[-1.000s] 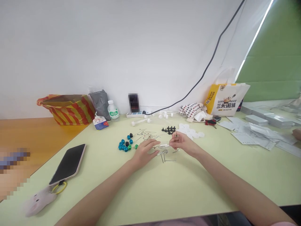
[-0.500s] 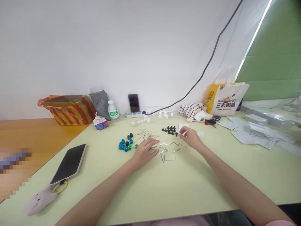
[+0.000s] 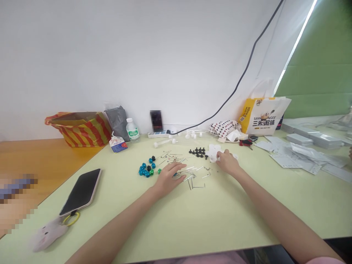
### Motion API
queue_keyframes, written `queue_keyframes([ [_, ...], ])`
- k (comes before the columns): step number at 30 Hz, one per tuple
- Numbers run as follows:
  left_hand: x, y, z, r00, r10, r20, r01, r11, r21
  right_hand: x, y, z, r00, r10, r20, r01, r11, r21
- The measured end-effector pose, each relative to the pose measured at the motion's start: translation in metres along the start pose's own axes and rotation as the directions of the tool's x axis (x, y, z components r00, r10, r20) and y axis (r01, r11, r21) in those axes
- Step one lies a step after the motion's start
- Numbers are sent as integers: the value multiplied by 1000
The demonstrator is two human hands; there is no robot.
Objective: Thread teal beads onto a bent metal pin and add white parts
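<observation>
R hand (image 3: 227, 163) on white plastic discs (image 3: 213, 153)

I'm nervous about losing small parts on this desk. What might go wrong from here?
The left hand rests at the edge of the thin metal pins, so it might get pricked or scatter them. The loose blue and green beads nearby could roll. The right hand, touching the white plastic pieces, might push them into the black knobs.

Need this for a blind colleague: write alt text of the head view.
Hands work at a pale green table: the right hand touches white plastic pieces; the left hand rests by scattered metal pins, beside teal, green and black balls.
</observation>
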State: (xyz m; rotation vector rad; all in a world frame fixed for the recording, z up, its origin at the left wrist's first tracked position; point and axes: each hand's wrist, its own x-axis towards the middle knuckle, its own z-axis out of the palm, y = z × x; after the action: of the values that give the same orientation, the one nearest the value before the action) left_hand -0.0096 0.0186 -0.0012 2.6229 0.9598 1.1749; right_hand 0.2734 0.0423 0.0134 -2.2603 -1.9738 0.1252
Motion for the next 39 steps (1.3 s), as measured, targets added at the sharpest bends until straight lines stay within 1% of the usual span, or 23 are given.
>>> queue_keyframes([
  [5, 0, 2, 0, 1000, -8, 1, 8, 1000, -4, 2, 0, 4, 1000, -17, 26, 17, 1000, 12],
  [11, 0, 0, 1, 1000, -4, 2, 5, 1000, -14, 4, 2, 6, 999, -33, 27, 32, 999, 20],
  [14, -1, -1, 1, 1000, -6, 11, 6, 1000, -9, 2, 2, 5, 999, -35, 13, 34, 999, 26],
  [18, -1, 0, 1, 1000, -13, 8, 13, 1000, -9, -4, -2, -1, 999, -42, -34, 43, 999, 23],
  [20, 0, 0, 1, 1000, -5, -1, 5, 1000, -17, -6, -6, -4, 995, -66, -68, 68, 997, 24],
  [23, 0, 0, 1, 1000, 2, -10, -3, 1000, -22, -9, -13, -9, 983, -135, -126, 143, 988, 51],
  [26, 0, 1, 1, 1000, 1, -12, -1, 1000, -18, -12, -21, -12, 969, -197, -148, 215, 969, 121],
  [28, 0, 1, 1, 1000, -2, -8, 2, 1000, -13, -14, -24, -13, 954, -244, -175, 280, 933, 227],
  [30, 0, 1, 1, 1000, -2, -2, 2, 1000, -11, -17, -27, -12, 930, -291, -226, 355, 872, 337],
  [35, 0, 1, 1, 1000, -1, -2, 1, 1000, -9, -22, -31, -10, 873, -341, -349, 478, 742, 470],
  [37, 0, 1, 1, 1000, 1, 0, -1, 1000, -7, -24, -34, -9, 871, -325, -370, 486, 683, 545],
  [39, 0, 0, 1, 1000, 3, -2, -3, 1000, -6, -26, -37, -9, 893, -290, -344, 450, 592, 668],
])
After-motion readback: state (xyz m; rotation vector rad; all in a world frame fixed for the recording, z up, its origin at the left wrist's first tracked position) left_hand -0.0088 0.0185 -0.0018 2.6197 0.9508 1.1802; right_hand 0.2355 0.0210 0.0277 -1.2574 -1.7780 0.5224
